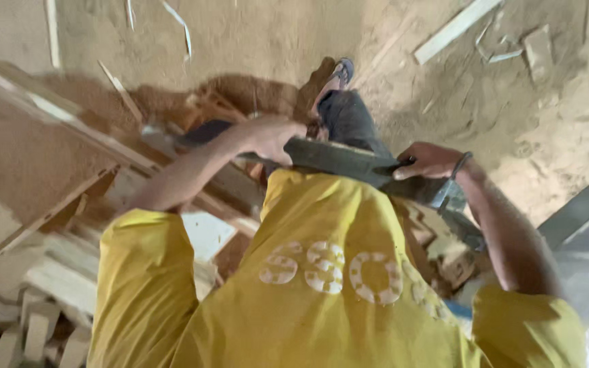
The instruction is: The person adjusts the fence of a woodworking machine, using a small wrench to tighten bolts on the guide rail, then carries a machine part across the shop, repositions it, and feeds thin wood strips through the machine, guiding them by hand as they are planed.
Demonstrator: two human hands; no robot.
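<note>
I hold a long dark grey board crosswise in front of my waist, just above my yellow shirt. My left hand is closed over the board's upper edge towards its left end. My right hand grips it further right, fingers wrapped round the edge, with a dark band on that wrist. The board's right end dips behind my right forearm. Below the board I see my dark trouser leg and a sandalled foot on the sawdust.
Sawdust covers the ground. Pale wooden frames and slats lie at the left, short wood blocks at the lower left. Loose strips and scraps lie at the top right. A grey sloping panel stands at the right.
</note>
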